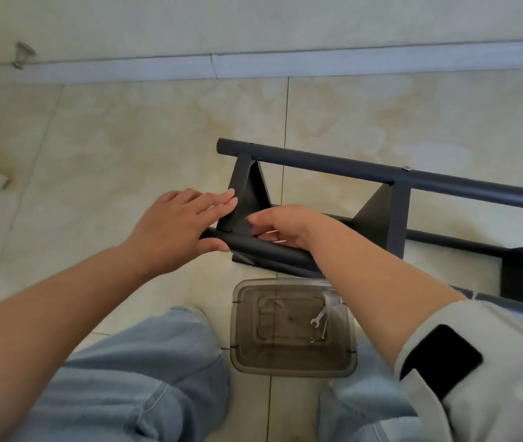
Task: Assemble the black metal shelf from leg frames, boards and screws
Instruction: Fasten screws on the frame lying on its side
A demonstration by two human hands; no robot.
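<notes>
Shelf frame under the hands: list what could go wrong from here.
The left hand presses flat on the end board while its thumb hooks the near tube; the half-built shelf could tip or slide on the smooth tile. The right hand works between board and tube, so its fingers could get pinched.

Single head view, looking steeply down, close over floor (126, 138).

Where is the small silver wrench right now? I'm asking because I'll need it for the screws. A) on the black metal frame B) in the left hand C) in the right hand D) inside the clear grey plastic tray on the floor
D: the small silver wrench lies inside the clear grey plastic tray on the floor, between the knees; neither hand holds it.
</notes>
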